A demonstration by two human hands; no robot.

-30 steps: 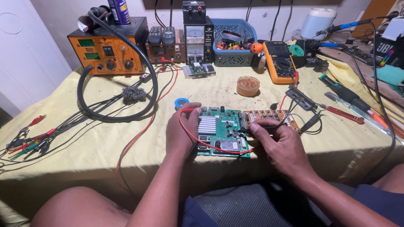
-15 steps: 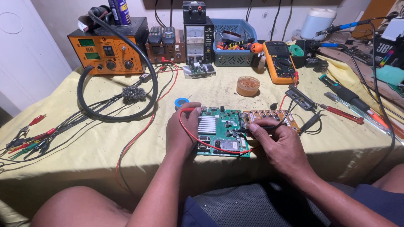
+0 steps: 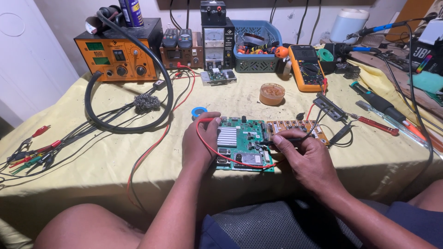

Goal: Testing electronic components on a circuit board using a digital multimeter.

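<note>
A green circuit board [image 3: 243, 143] with a silver heat sink lies near the front edge of the yellow-covered table [image 3: 110, 152]. My left hand [image 3: 199, 143] rests at the board's left edge, fingers curled around a red test probe whose red lead [image 3: 210, 146] loops across the board. My right hand [image 3: 307, 154] pinches a black probe [image 3: 272, 142], its tip touching the board's right side. A brown board [image 3: 295, 127] lies against the green one to the right.
An orange soldering station [image 3: 122, 55] and black hose [image 3: 168, 87] stand back left. A yellow multimeter [image 3: 308, 67], blue basket [image 3: 256, 44], round flux tin [image 3: 272, 93], screwdrivers [image 3: 376, 124] and clip leads [image 3: 32, 147] lie around.
</note>
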